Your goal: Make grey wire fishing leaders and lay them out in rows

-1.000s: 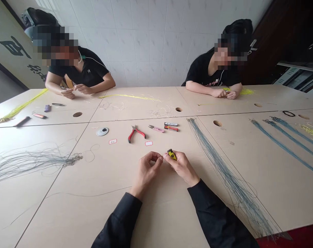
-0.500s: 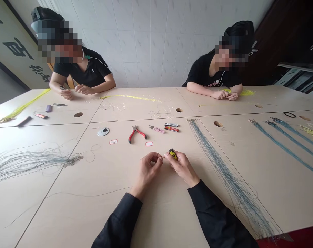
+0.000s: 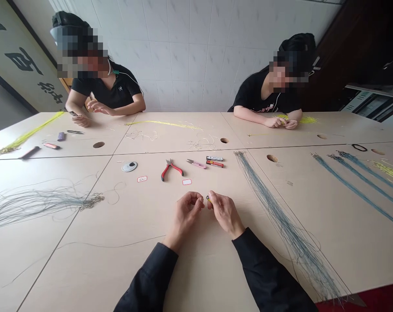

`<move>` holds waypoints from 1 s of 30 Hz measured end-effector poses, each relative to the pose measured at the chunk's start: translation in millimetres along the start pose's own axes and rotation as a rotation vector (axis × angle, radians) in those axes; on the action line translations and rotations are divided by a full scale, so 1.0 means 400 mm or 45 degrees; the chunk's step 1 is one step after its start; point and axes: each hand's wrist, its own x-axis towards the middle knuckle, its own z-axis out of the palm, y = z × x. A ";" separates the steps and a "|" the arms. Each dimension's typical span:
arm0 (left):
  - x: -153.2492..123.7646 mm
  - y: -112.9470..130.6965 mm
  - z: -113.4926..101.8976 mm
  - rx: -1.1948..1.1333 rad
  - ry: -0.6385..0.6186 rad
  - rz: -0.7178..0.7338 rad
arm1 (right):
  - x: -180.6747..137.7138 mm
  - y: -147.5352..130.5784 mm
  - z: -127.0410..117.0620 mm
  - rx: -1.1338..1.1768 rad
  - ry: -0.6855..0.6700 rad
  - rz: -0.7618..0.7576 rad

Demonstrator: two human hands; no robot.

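Note:
My left hand (image 3: 187, 213) is closed in a pinch at the middle of the near table. A thin grey-green cord (image 3: 112, 246) trails over the tabletop from under that wrist toward the left; its end at my fingertips is too small to make out. Just to the right, my right hand (image 3: 227, 213) is wrapped round a lighter (image 3: 208, 199), yellow and black, mostly hidden by the fingers. The lighter's top points at my left fingertips, a small gap apart. No flame can be made out.
Red-handled pliers (image 3: 171, 169), pink thread snips (image 3: 197, 164) and two small tubes (image 3: 215, 164) lie beyond my hands. Blue-grey cord bundles flank me, left (image 3: 53, 203) and right (image 3: 277, 212). Across the table sit two people (image 3: 120, 93) (image 3: 253, 99) with yellow cords (image 3: 164, 123).
My right hand has turned the lighter, so its yellow side is now mostly covered and its top faces my left fingertips. My left hand has hardly moved. The left co-worker's hands have moved apart.

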 end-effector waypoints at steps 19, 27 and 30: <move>-0.008 0.014 0.004 0.058 -0.004 0.058 | 0.008 0.022 0.014 -0.088 0.055 -0.016; -0.006 0.010 0.005 0.022 0.037 0.000 | 0.005 0.015 0.007 0.066 0.061 0.017; -0.007 0.011 0.003 0.002 0.037 0.006 | 0.004 0.015 0.007 0.056 0.045 0.018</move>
